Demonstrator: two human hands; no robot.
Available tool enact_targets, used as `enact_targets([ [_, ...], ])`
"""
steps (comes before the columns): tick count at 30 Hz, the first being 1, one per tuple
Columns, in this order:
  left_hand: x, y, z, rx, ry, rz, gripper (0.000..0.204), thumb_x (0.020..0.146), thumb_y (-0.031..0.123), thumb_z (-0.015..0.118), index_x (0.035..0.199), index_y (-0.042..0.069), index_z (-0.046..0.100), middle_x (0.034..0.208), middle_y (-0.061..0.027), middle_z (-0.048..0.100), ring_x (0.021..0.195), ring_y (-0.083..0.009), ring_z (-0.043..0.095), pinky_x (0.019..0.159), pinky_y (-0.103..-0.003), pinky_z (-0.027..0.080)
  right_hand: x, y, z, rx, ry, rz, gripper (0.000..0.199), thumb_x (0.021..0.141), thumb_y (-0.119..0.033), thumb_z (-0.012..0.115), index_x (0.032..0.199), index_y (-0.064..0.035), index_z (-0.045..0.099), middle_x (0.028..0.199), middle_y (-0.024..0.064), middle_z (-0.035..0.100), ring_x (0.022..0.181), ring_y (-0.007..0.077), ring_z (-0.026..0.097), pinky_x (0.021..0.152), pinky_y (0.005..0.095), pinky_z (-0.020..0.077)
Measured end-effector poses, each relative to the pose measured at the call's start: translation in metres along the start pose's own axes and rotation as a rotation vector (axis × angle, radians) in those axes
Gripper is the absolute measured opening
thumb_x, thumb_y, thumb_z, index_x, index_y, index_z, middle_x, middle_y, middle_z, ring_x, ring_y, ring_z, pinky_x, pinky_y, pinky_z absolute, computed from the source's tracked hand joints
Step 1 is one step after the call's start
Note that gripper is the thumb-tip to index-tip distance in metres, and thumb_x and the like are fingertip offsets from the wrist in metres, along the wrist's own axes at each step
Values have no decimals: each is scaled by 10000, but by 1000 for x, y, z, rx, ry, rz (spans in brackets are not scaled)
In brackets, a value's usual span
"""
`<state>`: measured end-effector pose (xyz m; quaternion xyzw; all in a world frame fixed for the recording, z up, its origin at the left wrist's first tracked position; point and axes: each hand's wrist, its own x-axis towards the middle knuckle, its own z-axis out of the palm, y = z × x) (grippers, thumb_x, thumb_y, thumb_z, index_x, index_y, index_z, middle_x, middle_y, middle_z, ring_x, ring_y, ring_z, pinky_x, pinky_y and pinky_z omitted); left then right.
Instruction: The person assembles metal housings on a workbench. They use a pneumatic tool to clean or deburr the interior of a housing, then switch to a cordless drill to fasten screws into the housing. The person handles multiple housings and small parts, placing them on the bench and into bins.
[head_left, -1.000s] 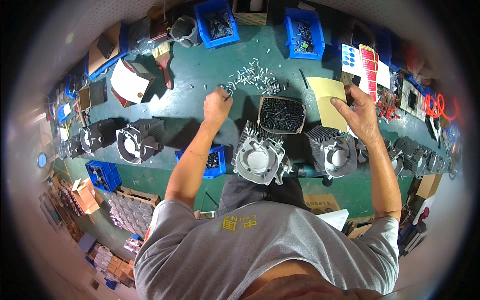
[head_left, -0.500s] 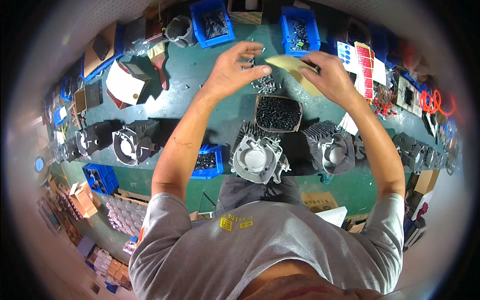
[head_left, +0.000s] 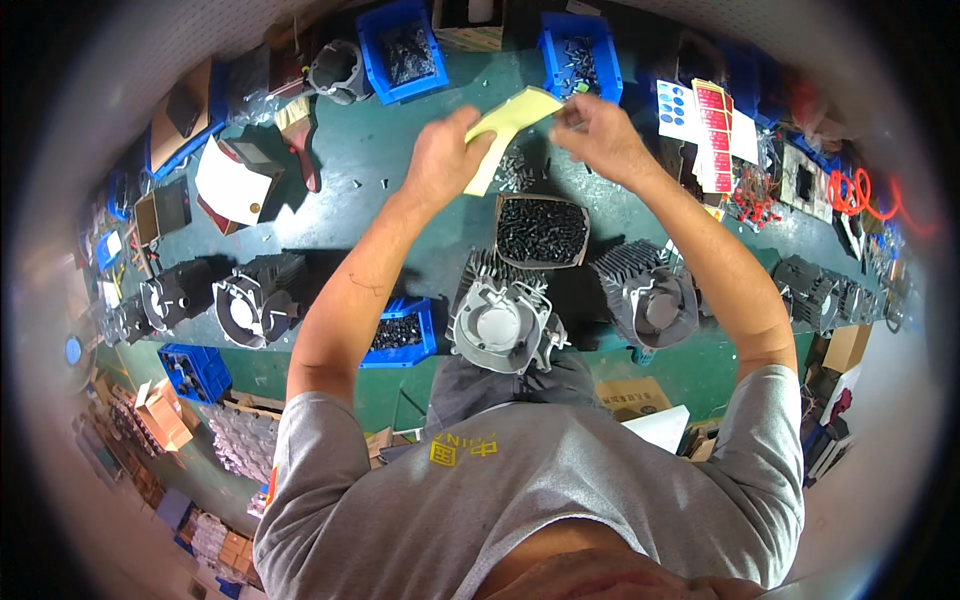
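Holding a pale yellow sheet (head_left: pixel 508 128), bent, between 2 hands.

Both arms extended forward, left hand (head_left: pixel 442 150) and right hand (head_left: pixel 597 135) raised close together, fingers pinched.

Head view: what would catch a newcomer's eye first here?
Both hands, left hand and right hand, hold up a pale yellow sheet above the green bench. Under it sit a box of black screws and a loose pile of screws. At the near edge stands a finned grey metal cylinder.
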<state>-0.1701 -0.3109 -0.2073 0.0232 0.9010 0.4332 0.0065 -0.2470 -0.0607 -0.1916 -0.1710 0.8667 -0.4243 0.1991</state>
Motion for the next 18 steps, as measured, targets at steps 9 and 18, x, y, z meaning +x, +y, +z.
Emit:
enact_targets([
  [9,-29,-29,42,316,-431,166,124,960,131,567,1031,49,627,976,-202,718,878,-439,699,771,-540,564,-9,97,64,-57,-215,422,453,801,-64,704,1245,27,700,1076,201,753,860,277,758,773,382,612],
  [18,-8,-53,25,534,-278,4,116,958,128,540,978,24,588,950,-235,705,888,-458,696,811,-561,559,34,63,99,755,-201,584,428,934,15,629,1362,19,599,1214,132,684,1082,260,686,895,383,614],
])
